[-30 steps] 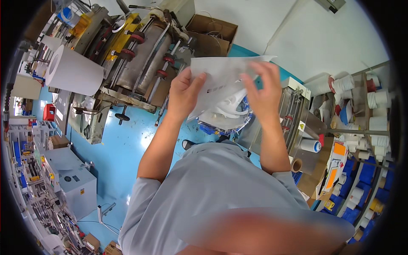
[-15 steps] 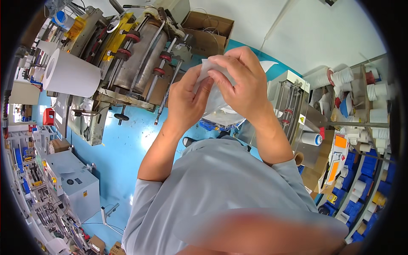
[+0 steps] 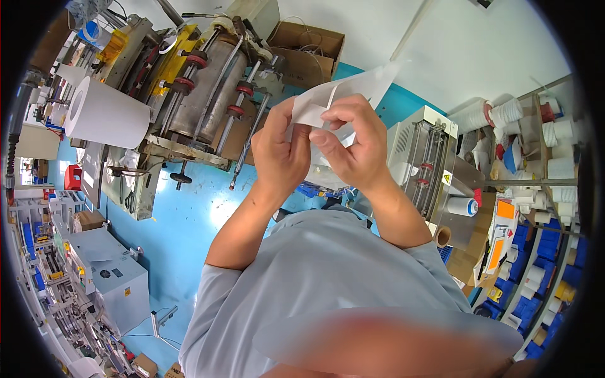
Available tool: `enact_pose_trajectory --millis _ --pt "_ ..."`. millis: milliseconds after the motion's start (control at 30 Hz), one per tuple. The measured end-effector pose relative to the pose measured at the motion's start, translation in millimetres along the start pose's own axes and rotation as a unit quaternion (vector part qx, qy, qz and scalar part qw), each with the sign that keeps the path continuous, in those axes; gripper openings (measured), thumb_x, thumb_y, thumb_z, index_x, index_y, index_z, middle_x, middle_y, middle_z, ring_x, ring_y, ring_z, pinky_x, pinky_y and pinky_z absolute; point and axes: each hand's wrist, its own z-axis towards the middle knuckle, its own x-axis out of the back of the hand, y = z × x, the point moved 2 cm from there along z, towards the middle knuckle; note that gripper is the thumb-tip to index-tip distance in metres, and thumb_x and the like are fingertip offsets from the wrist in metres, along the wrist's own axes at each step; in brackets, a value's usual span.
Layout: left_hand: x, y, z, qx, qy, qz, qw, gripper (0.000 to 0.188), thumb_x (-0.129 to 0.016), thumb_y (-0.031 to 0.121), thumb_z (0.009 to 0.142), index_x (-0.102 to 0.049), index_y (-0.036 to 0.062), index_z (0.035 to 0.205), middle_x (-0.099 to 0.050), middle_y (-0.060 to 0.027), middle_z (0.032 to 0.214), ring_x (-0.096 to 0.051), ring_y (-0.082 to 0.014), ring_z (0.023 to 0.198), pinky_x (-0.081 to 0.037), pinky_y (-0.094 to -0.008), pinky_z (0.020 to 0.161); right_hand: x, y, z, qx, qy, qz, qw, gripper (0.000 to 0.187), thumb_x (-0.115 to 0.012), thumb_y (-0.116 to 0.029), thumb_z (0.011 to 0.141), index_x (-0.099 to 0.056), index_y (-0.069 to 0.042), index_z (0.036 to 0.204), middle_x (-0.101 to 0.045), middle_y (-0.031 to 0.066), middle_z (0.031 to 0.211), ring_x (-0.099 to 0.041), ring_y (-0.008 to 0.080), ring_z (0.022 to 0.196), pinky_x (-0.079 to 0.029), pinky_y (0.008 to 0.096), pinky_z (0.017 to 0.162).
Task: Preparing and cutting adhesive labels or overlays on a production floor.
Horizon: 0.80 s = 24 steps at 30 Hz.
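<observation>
A thin, translucent white sheet (image 3: 362, 85) is raised in front of my chest, its far corner reaching up and to the right. My left hand (image 3: 280, 145) is closed, gripping the sheet's left side between thumb and fingers. A pale narrow fold or strip crosses the sheet near the fingertips. My right hand (image 3: 359, 145) is curled beside it, with a gap between thumb and index finger. Its index fingertip overlaps the sheet, and part of the sheet passes behind this hand. Below both hands hangs more pale film, partly hidden by them.
At left ahead stands a roller machine (image 3: 205, 94) with a large white roll (image 3: 107, 113) beside it. A cardboard box (image 3: 309, 47) is at the wall. To the right are a smaller roller machine (image 3: 422, 164) and shelves of white rolls (image 3: 561, 170). A grey cabinet (image 3: 110, 271) stands at lower left.
The sheet has opened out and its corner now extends up and right. My right thumb and index finger have moved apart and slightly down; my left hand keeps its grip.
</observation>
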Motion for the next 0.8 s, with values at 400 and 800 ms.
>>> enact_pose_trajectory --millis 400,800 --pt "3 1 16 0.207 -0.041 -0.321 0.923 0.027 -0.061 0.017 0.092 -0.061 -0.0017 0.111 -0.066 -0.0045 0.096 -0.061 -0.0106 0.087 -0.047 -0.0247 0.079 -4 15 -3 -0.139 -0.004 0.125 0.982 0.023 -0.072 -0.004 0.081 -0.058 -0.001 0.099 -0.063 0.0067 0.085 -0.06 0.014 0.077 -0.05 0.0274 0.072" --pt "20 -33 83 0.333 -0.058 -0.321 0.885 0.02 -0.063 0.02 0.094 -0.061 0.0022 0.103 -0.067 -0.0052 0.093 -0.063 -0.0106 0.082 -0.051 -0.026 0.074 28 52 -38 -0.158 -0.008 0.198 0.967 0.022 -0.068 0.004 0.083 -0.058 -0.001 0.102 -0.058 0.0028 0.094 -0.055 0.0096 0.082 -0.045 0.0235 0.074"
